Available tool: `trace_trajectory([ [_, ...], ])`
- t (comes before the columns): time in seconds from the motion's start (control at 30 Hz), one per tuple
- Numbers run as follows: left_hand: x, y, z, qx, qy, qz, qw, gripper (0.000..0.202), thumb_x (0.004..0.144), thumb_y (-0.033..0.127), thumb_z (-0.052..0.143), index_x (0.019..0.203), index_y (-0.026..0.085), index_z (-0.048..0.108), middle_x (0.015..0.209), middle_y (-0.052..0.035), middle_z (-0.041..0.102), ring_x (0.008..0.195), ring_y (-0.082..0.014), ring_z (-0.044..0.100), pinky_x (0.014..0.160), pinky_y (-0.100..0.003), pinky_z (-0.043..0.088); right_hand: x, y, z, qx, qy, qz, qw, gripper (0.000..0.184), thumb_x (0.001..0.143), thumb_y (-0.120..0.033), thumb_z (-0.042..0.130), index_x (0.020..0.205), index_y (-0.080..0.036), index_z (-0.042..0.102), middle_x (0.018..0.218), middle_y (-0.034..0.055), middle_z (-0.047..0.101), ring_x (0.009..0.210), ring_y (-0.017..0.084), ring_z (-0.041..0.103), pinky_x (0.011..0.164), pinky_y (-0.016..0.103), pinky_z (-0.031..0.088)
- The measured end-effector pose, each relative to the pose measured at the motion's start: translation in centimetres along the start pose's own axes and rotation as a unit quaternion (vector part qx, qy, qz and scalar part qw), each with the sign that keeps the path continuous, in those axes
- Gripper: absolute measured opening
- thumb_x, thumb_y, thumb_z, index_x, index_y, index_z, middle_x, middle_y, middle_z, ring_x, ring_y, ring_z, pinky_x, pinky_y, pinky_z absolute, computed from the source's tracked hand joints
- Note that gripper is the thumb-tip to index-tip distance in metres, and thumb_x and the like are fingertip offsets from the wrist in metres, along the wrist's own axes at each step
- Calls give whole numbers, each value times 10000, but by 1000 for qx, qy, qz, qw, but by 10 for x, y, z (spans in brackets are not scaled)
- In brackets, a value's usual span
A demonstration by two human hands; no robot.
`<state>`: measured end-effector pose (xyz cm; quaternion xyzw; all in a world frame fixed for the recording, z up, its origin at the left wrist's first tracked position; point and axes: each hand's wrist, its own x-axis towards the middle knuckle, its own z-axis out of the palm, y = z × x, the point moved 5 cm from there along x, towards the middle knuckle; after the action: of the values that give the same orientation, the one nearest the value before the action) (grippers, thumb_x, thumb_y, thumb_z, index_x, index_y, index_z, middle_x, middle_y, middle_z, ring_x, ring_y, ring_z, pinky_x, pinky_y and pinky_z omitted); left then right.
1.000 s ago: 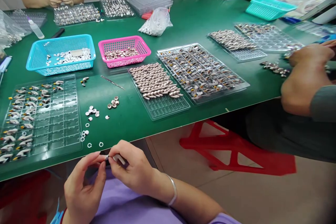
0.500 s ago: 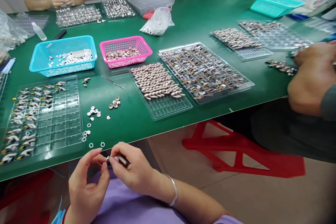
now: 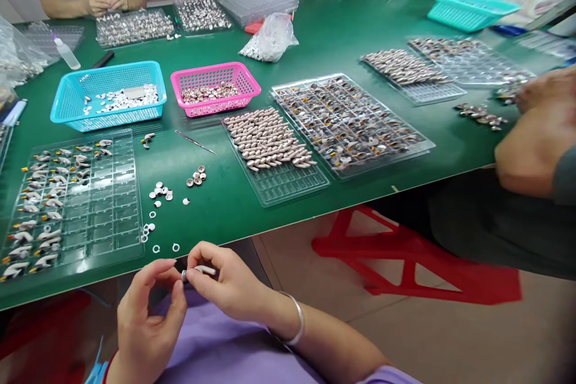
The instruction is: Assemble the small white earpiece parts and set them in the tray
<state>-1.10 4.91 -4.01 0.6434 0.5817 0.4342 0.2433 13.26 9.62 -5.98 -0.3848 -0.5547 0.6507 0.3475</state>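
Grip of the right hand (image 3: 229, 283) is narrow, pinching a small pale piece (image 3: 207, 270) with a metallic end, to the right of the clear tray (image 3: 108, 204) and nearer the wearer. Fingers of the left hand (image 3: 146, 312) curl at that end; whether they clasp it, I cannot tell. Similar pieces (image 3: 53, 215) fill the tray's left columns, while most right-hand compartments are bare, so it looks well short of full. White discs (image 3: 168, 195) and metallic cups (image 3: 198, 181) lie loose right of the tray, apparently not yet used.
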Motion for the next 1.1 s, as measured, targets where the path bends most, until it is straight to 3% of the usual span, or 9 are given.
trace_trajectory([
  [0.17, 3, 2, 0, -42, -10, -34, 998, 325, 802, 101, 624, 1079, 258, 560, 812, 30, 666, 705, -121, 659, 700, -226, 553, 7, 11, 4, 105, -58, 84, 989, 127, 762, -249, 633, 737, -163, 542, 583, -69, 452, 501, 55, 355, 457, 176, 282],
  [0.3, 7, 6, 2, -78, -24, -69, 994, 302, 804, 123, 613, 1068, 255, 549, 742, 40, 663, 664, -131, 656, 646, -229, 548, 6, 25, 12, 255, -121, 166, 945, 183, 717, -280, 695, 721, -162, 555, 475, -96, 445, 393, 38, 327, 386, 170, 217],
  [0.43, 16, -1, -8, 29, -36, -47, 998, 178, 823, 176, 591, 980, 260, 603, 746, 34, 671, 662, -147, 644, 649, -255, 517, 4, 26, 9, 329, -149, 171, 917, 254, 689, -318, 754, 718, -149, 566, 507, -73, 520, 370, 25, 339, 377, 171, 210],
  [0.5, 28, -6, -11, 157, -76, 25, 984, 79, 828, 211, 586, 822, 258, 648, 750, 17, 683, 688, -166, 634, 658, -278, 475, 4, 22, -1, 323, -131, 134, 928, 253, 708, -319, 755, 718, -147, 570, 514, -72, 517, 382, 26, 353, 390, 170, 234],
  [0.63, 68, -17, -3, 319, -120, 113, 933, 182, 870, 362, 586, 782, 243, 693, 778, -33, 665, 753, -222, 600, 715, -347, 432, 6, 10, -24, 266, -55, 46, 961, 243, 736, -325, 748, 725, -146, 584, 651, -34, 569, 520, 51, 461, 505, 177, 376],
  [0.77, 114, -20, 28, 354, -155, 135, 912, 137, 868, 326, 622, 917, 225, 701, 851, -57, 654, 817, -252, 603, 733, -367, 421, 4, 7, -27, 235, -49, 37, 970, 282, 762, -375, 743, 743, -147, 577, 701, -13, 576, 633, 94, 538, 626, 229, 466],
  [0.87, 135, -20, 47, 366, -171, 135, 905, 72, 846, 250, 631, 858, 200, 681, 793, -65, 620, 777, -268, 586, 672, -366, 414, 2, 7, -31, 222, -30, 19, 974, 292, 785, -391, 728, 750, -147, 570, 745, 1, 587, 660, 100, 547, 653, 242, 470],
  [0.97, 142, -22, 54, 355, -198, 138, 903, 77, 832, 190, 618, 759, 205, 632, 759, -47, 592, 749, -246, 576, 675, -353, 430, 3, 8, -40, 181, -6, -8, 983, 279, 807, -398, 704, 766, -159, 567, 790, 9, 589, 690, 108, 543, 663, 246, 465],
  [1.1, 136, -21, 48, 322, -221, 144, 909, 76, 856, 206, 578, 783, 214, 597, 778, -32, 600, 771, -223, 581, 736, -341, 457, 14, 10, -52, 123, 69, -17, 990, 236, 832, -379, 660, 789, -170, 557, 1075, 79, 617, 920, 160, 596, 801, 291, 487],
])
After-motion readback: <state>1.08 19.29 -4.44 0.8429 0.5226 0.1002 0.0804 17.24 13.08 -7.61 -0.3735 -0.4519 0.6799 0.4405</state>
